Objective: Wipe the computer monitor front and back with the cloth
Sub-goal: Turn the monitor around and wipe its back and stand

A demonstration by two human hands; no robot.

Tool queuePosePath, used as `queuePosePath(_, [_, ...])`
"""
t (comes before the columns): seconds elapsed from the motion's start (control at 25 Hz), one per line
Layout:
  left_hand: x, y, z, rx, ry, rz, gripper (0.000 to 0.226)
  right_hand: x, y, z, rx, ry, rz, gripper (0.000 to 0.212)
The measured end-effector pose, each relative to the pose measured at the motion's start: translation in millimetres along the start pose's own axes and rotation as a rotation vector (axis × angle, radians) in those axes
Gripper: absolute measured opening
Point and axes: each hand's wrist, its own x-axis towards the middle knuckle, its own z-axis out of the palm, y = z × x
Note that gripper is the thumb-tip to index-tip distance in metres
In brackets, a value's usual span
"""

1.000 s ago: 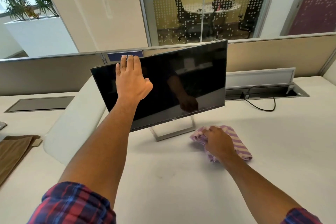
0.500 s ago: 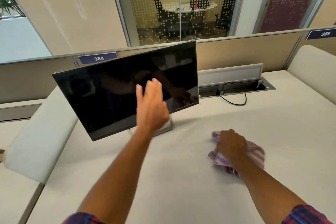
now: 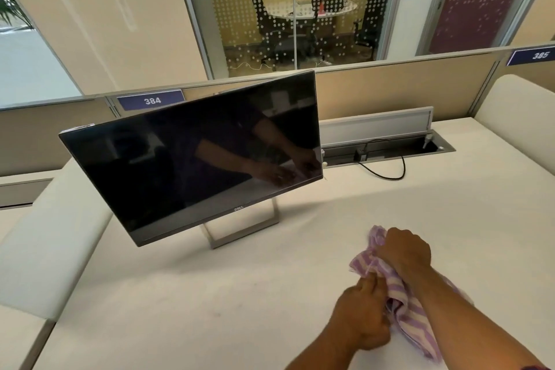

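Note:
A black computer monitor (image 3: 192, 156) on a silver stand (image 3: 243, 231) sits on the white desk (image 3: 210, 303), its dark screen facing me and turned slightly to the left. A purple and white striped cloth (image 3: 402, 303) is bunched on the desk at the lower right, well in front of the monitor. My right hand (image 3: 405, 252) grips the top of the cloth. My left hand (image 3: 360, 315) pinches the cloth's left edge. Neither hand touches the monitor.
A cable tray (image 3: 387, 150) with its lid raised and a black cable (image 3: 384, 171) lies behind the monitor on the right. Beige partition panels (image 3: 390, 84) run along the back. Padded white dividers (image 3: 54, 249) flank the desk on both sides.
My left hand has left the monitor's screen and come down to the cloth. My right hand has stayed on the cloth and gathered it up. The view has shifted right.

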Motion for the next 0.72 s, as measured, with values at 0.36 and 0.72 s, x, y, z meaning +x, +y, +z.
queuePosePath(0.36, [-5,-60,-24,-0.088,0.432,-0.209,0.059,11,-45,-38,-0.274,0.003,-0.034,0.03])
queuePosePath(0.72, [-86,-201,-60,-0.016,0.512,-0.962,0.09,9,-178,27,0.142,-0.149,-0.615,0.055])
